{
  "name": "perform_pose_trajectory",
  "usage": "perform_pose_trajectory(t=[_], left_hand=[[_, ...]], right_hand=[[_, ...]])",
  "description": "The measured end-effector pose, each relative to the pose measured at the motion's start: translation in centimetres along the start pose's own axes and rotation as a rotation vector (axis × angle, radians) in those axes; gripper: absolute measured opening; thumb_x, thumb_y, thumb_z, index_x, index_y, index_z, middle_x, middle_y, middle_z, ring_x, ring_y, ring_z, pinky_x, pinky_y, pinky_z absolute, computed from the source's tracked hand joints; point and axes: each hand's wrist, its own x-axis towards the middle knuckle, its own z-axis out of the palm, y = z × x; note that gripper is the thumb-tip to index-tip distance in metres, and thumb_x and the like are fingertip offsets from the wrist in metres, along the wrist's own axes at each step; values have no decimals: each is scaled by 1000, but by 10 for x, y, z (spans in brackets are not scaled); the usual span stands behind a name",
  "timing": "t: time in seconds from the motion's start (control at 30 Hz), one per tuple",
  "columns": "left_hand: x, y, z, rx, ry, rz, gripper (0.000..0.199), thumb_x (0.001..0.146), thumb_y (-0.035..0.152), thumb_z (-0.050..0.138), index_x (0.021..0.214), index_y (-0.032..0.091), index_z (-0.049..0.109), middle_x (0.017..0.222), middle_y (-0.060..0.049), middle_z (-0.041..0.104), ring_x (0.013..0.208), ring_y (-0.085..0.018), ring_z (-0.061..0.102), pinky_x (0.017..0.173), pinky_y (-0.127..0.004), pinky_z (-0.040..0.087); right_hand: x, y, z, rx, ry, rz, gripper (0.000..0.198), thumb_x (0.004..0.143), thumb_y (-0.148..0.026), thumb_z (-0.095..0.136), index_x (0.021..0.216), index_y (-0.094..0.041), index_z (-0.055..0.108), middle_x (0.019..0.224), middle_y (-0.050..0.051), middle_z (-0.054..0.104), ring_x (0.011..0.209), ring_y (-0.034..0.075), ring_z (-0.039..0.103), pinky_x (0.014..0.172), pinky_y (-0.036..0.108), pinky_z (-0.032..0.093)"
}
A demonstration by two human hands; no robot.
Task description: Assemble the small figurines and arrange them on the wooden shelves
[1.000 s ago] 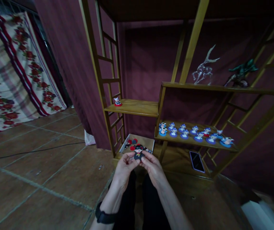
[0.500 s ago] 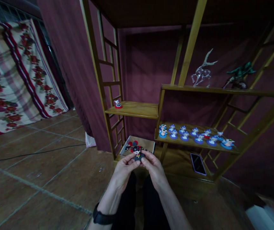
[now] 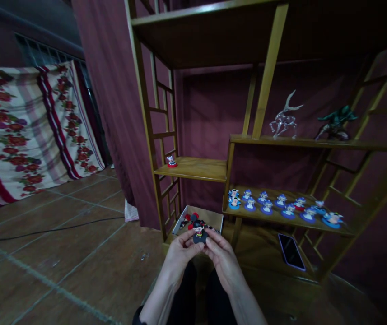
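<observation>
A small figurine (image 3: 199,230) with black hair and a dark round base is held upright between my two hands. My left hand (image 3: 179,248) grips the base's left side with thumb and fingers. On the other side, my right hand (image 3: 222,253) pinches the base's right edge. Just behind my hands sits a shallow open box (image 3: 216,218) with several red and black pieces in it; my fingers cover part of its front. One figurine (image 3: 171,161) on a red base stands at the left end of the small middle shelf (image 3: 203,168).
Several figurines on blue and purple bases (image 3: 267,206) stand in rows on the right shelf. A phone (image 3: 291,251) lies on the bottom board. Above are a clear deer ornament (image 3: 284,119) and a green ornament (image 3: 337,121). A cable (image 3: 61,225) crosses the tiled floor at left.
The view has tilted up, so the shelves appear lower and the top board shows. The figurine stays in both hands, with its base now turned more toward me.
</observation>
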Motion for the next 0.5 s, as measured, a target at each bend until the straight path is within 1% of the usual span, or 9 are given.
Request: perform_pose_trajectory(t=[0.23,0.37,0.5], left_hand=[[2,4,-2,39,-3,23,41,55,19,77,94,13,68,85,-9,70,76,-17,63,77,-27,45],[5,6,-6,77,-11,16,45,50,20,80,93,15,68,85,-7,70,74,-17,62,75,-27,46],[8,8,-9,131,-23,1,47,50,23,80,94,15,67,85,-8,70,78,-19,62,76,-28,46]], right_hand=[[3,5,0,-12,-29,14,42,70,-33,67,108,-17,60,115,10,61,105,23,56,89,36,43],[4,7,3,-37,-9,5,41,69,-33,68,106,-18,61,114,10,61,104,23,56,89,36,43],[4,8,5,-35,-17,3,40,69,-33,68,105,-18,61,112,9,61,102,23,57,89,38,43]])
